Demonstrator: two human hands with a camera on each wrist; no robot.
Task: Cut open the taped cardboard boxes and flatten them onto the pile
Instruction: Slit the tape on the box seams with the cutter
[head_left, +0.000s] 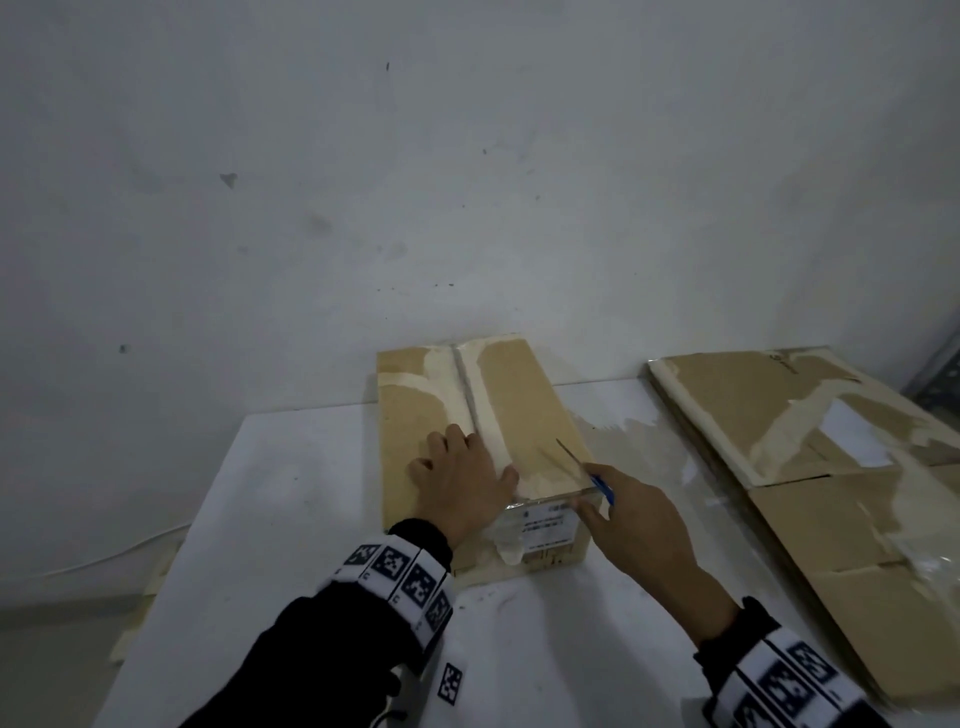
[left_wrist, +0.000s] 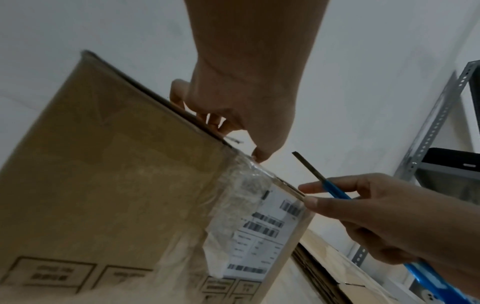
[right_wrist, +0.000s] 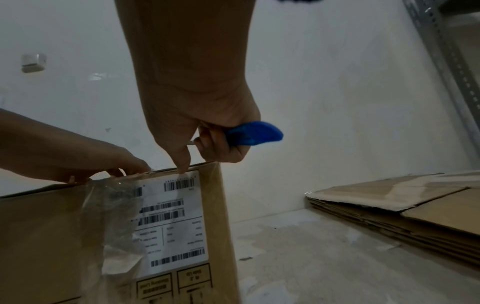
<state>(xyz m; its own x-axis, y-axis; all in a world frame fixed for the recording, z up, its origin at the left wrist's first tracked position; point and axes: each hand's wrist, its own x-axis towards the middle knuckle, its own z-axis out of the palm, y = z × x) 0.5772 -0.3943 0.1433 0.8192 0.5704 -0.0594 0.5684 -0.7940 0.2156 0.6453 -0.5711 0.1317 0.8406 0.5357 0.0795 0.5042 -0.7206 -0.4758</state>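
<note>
Head view: left hand (head_left: 464, 480) presses flat, fingers straight, on the taped brown cardboard box (head_left: 524, 410) at centre frame; right hand (head_left: 640, 522) grips a blue-handled utility knife (head_left: 587, 474) at its near corner.

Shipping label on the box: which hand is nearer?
Right. The right hand, gripping the blue knife, has a fingertip at the shipping label's top edge; the left hand presses the box top beside it.

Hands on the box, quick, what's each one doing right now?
Left hand: open, fingers spread, pressing flat on top of the cardboard box.
Right hand: closed around the blue box cutter, blade out above the box's near edge.
</note>
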